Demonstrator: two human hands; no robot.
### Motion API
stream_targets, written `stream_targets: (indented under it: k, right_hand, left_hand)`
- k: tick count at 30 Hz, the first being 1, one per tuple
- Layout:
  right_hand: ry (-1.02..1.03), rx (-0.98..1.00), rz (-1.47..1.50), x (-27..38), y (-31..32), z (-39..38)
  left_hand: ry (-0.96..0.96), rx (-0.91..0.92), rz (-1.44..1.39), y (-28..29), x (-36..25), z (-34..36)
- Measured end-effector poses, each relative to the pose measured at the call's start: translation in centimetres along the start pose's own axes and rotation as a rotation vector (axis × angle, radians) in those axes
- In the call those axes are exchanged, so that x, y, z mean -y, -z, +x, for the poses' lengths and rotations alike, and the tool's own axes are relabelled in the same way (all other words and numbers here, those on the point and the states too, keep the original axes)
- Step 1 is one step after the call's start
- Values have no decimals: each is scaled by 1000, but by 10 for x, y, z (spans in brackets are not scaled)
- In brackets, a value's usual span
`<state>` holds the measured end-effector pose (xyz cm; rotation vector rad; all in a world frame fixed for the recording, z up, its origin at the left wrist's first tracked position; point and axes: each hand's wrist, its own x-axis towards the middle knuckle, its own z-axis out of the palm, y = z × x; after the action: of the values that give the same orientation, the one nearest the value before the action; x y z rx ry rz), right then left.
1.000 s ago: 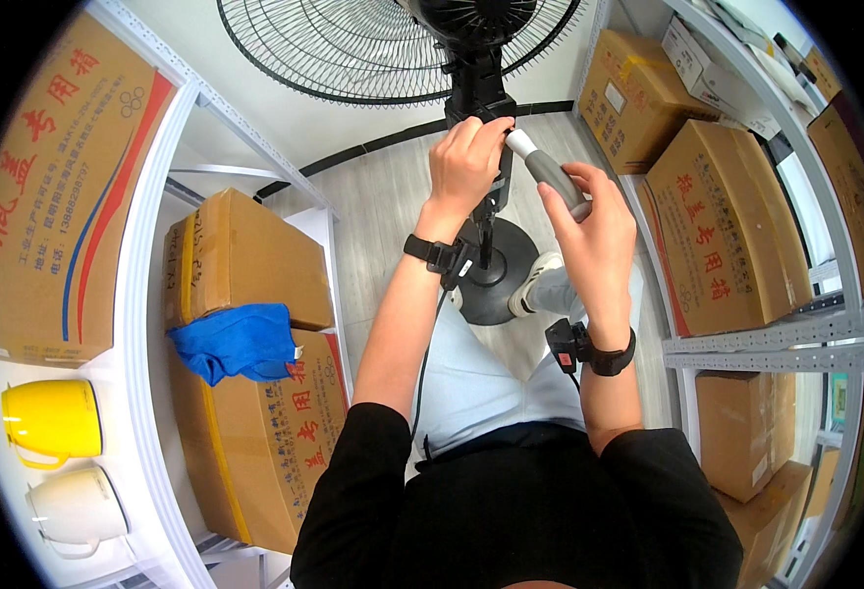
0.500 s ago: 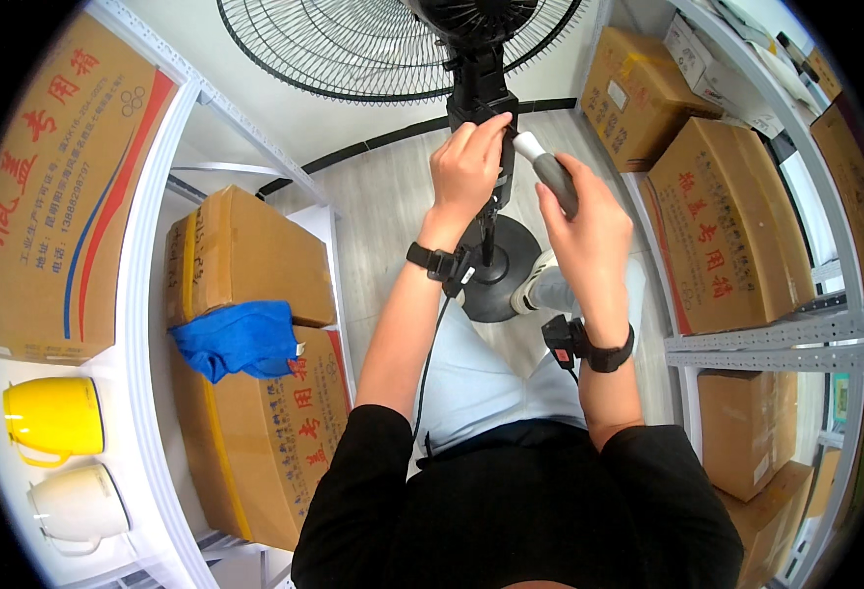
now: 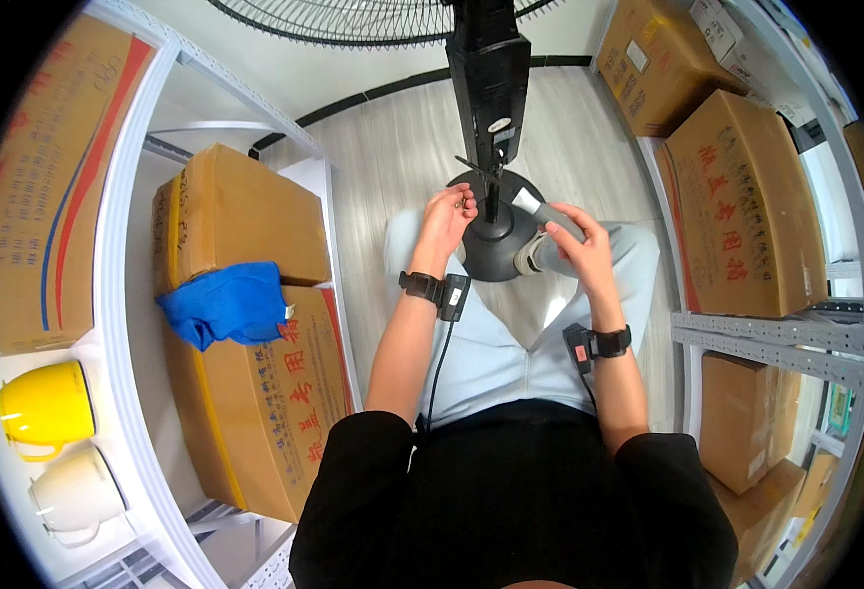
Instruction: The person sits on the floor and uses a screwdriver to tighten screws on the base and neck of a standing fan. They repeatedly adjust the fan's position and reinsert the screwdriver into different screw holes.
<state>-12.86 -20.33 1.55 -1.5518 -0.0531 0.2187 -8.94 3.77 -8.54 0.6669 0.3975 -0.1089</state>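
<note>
A black standing fan has its column [image 3: 486,79] upright in front of me and its round base [image 3: 499,265] between my feet. Beside the lower column, my left hand [image 3: 450,211] has its fingers curled round something small that I cannot make out. My right hand [image 3: 581,245] grips a grey tool handle [image 3: 555,219] with a white end, pointing toward the column. A thin dark piece [image 3: 474,167] sticks out at an angle from the column just above my hands. Black straps with small boxes and cables are on both wrists.
Shelves [image 3: 776,332] flank me, holding cardboard boxes [image 3: 736,206] on the right and more cartons [image 3: 241,216] on the left. A blue cloth [image 3: 221,304] drapes over a left carton. A yellow kettle [image 3: 44,402] and a white one [image 3: 79,496] stand at lower left.
Both hands have come down from the upper joint of the column toward the base, the right still holding the tool. The view has shifted, leaving the fan head mostly out of frame.
</note>
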Motion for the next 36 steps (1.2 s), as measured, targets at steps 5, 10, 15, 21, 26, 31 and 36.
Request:
stream_targets:
  k: [5, 10, 15, 21, 26, 31, 36]
  right_hand:
    - [-142, 31, 213, -60, 0, 1]
    - [-200, 21, 308, -88, 2, 3]
    - [-208, 41, 281, -93, 3, 3]
    - [-211, 69, 233, -94, 5, 0]
    - [-205, 77, 172, -94, 7, -2]
    - [-181, 82, 113, -91, 4, -4]
    - [-167, 72, 88, -91, 3, -5]
  left_hand:
    - [0, 30, 44, 16, 14, 2]
    - [34, -2, -17, 21, 12, 7]
    - [33, 8, -11, 27, 16, 11]
    - [7, 16, 44, 30, 18, 10]
    - [12, -54, -27, 25, 16, 8]
    - [0, -15, -29, 25, 14, 9]
    - [-7, 7, -30, 22, 14, 7]
